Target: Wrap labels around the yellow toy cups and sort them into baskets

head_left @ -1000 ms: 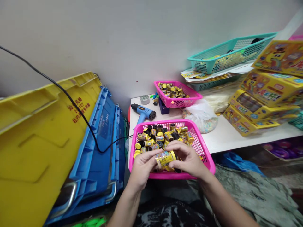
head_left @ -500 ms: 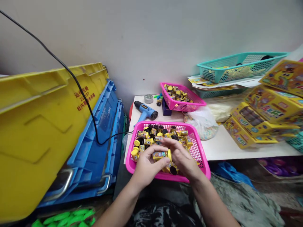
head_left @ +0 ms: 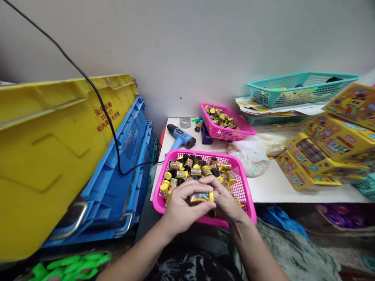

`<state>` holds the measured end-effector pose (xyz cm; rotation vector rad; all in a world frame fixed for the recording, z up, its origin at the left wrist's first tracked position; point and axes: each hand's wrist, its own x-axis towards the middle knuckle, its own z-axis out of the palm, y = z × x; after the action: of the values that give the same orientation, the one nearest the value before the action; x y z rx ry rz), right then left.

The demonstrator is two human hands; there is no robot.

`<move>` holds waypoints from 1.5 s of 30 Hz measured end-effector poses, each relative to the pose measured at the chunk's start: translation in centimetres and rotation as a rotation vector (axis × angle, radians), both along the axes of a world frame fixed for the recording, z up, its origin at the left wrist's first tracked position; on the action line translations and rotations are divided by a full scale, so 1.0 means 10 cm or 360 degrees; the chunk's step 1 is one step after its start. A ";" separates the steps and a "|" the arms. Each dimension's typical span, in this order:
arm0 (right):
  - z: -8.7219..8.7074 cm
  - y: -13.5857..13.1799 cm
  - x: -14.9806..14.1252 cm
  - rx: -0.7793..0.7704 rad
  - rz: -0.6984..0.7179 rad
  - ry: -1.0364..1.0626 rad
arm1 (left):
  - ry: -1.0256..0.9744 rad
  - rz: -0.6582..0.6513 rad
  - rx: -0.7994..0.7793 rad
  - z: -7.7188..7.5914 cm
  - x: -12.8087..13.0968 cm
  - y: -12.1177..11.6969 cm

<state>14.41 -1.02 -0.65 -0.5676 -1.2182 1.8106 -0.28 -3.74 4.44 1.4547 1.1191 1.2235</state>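
Observation:
Between my hands lies a small cylindrical bottle [head_left: 200,197] with a printed yellow label and a yellow cap at its right end. My left hand [head_left: 180,207] is closed round it, thumb below and fingers above. My right hand [head_left: 227,201] is closed at the cap end, its fingertips partly hidden behind the cap and my left fingers. Under both hands stands a pink mesh basket [head_left: 249,195], filled with many similar small bottles [head_left: 195,171], some yellow-capped and some showing black ends.
Behind the basket are a blue heat gun [head_left: 181,137], a tape roll [head_left: 184,122] and a second pink basket [head_left: 228,133]. A plastic bag [head_left: 250,154] and stacked yellow boxes [head_left: 325,152] sit right. Big crates [head_left: 52,156] line the left; a black cable [head_left: 99,97] hangs across them.
My right hand has come in and closed against the capped end of the bottle, its fingers lower and more curled. The bottle has tipped slightly in my left hand. The view has shifted a little.

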 end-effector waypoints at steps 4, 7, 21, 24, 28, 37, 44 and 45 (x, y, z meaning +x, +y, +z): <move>-0.01 0.02 -0.04 0.0312 -0.0311 -0.0497 | -0.0473 -0.0068 -0.0566 -0.14 -0.12 0.10; -0.04 -0.03 -0.05 0.0529 -0.0446 -0.0697 | -0.0907 -0.0268 -0.0753 -0.24 -0.24 0.06; -0.06 0.04 0.65 0.0656 -0.0915 -0.1553 | -0.0838 0.0251 -0.0933 -0.64 -0.60 -0.13; -0.03 0.36 0.69 0.0958 -0.0426 -0.2216 | -0.0809 0.0236 -0.0926 -0.68 -0.74 -0.13; 0.07 0.84 0.14 0.1447 -0.0166 -0.2169 | -0.0698 0.0171 -0.0809 -0.69 -0.80 -0.17; -0.10 1.64 -0.94 0.1592 0.0433 -0.2446 | -0.0723 0.0322 -0.0645 -0.69 -0.95 -0.29; 0.12 1.54 -0.63 0.1275 0.0488 -0.2523 | -0.0734 0.0491 -0.0724 -0.83 -1.11 -0.31; 0.18 1.47 -0.54 0.1254 0.0450 -0.2482 | -0.0688 0.0494 -0.0684 -0.83 -1.11 -0.30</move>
<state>9.01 13.72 1.12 -1.4184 -2.8981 0.6236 -11.34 -6.75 -3.88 0.6710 1.2321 1.3249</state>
